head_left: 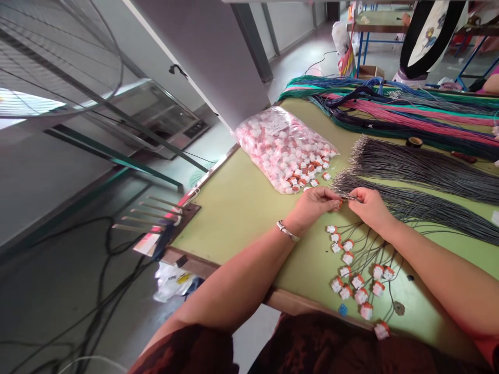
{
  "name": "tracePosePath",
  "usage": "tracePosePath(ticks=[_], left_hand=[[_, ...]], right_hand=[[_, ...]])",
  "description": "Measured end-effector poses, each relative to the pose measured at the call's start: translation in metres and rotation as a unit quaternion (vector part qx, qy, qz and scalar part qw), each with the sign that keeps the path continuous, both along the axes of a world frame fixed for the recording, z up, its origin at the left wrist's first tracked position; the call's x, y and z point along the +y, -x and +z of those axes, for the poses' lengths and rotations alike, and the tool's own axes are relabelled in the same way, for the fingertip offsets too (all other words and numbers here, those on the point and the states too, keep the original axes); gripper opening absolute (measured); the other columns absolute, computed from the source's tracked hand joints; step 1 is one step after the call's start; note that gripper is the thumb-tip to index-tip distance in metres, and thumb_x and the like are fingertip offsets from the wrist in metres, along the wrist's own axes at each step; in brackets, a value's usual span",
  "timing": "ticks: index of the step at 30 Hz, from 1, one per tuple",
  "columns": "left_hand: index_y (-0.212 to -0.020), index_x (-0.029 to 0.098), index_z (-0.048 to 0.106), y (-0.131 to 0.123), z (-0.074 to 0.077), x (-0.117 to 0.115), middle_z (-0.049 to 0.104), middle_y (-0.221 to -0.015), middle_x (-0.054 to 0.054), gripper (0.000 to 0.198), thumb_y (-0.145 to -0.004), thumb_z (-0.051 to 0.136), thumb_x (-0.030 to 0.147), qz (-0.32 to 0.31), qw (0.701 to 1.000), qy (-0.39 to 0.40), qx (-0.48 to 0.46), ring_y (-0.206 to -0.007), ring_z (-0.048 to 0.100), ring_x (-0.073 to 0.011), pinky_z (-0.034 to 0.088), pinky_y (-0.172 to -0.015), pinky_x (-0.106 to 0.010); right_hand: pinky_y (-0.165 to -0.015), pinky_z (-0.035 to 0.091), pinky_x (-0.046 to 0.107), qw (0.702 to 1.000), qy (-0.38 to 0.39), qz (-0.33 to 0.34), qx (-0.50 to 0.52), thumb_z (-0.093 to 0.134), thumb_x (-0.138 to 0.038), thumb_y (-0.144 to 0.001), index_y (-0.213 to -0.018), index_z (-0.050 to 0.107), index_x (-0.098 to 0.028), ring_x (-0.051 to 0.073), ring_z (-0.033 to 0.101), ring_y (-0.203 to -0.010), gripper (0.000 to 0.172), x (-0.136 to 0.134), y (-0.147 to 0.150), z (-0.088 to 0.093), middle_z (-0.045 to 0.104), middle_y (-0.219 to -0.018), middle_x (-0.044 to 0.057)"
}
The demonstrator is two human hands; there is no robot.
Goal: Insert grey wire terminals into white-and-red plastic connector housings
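My left hand [317, 206] pinches a small white-and-orange connector, of which mostly the orange part [340, 203] shows between the fingers. Close beside it, my right hand [368, 208] is closed on the end of a thin dark wire, and the two hands nearly meet. Just behind them lie two bundles of dark wires [424, 166] with bare metal terminals pointing left. Below my right hand, several wired connectors [357, 281] are spread toward the table's front edge. A clear bag of connectors [280, 145] lies behind my left hand, its mouth open toward the hands.
Long green, pink and blue wires [390, 106] cover the table's far side, with a tape roll [414, 142] near them. A pronged metal rack [156, 215] sits at the green table's [222, 223] left corner. Another person's torso [432, 36] shows beyond.
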State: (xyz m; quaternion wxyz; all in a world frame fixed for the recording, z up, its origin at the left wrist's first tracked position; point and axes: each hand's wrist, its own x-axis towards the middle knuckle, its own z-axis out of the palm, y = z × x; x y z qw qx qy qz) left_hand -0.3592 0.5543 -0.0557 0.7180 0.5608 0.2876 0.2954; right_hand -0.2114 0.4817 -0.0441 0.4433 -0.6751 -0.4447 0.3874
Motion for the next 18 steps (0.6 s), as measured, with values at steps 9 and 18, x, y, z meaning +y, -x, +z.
tracePosePath(ticks=[9,18], left_hand=[[-0.067,0.015,0.066,0.0010,-0.0056,0.0050,0.065,-0.075,-0.004,0.012,-0.064,0.076,0.022,0.008,0.984,-0.175,0.023,-0.071,0.060,-0.0123,0.050,-0.068,-0.025],[-0.070,0.020,0.071,0.0025,0.0041,0.0021,0.069,-0.084,-0.007,0.006,-0.075,0.068,0.022,0.021,0.952,-0.304,0.041,-0.085,0.062,-0.0173,0.049,-0.084,-0.032]], right_hand=[[-0.047,0.025,0.022,1.000,0.006,0.025,0.001,0.051,-0.031,-0.058,-0.063,0.054,-0.016,0.007,0.032,-0.049,0.016,0.0018,-0.0026,-0.0023,0.045,-0.051,-0.005],[-0.045,0.024,0.021,0.999,0.015,0.023,0.030,0.051,-0.031,-0.059,-0.064,0.053,-0.017,0.007,0.032,-0.048,0.015,0.0034,-0.0049,-0.0045,0.044,-0.050,-0.006]])
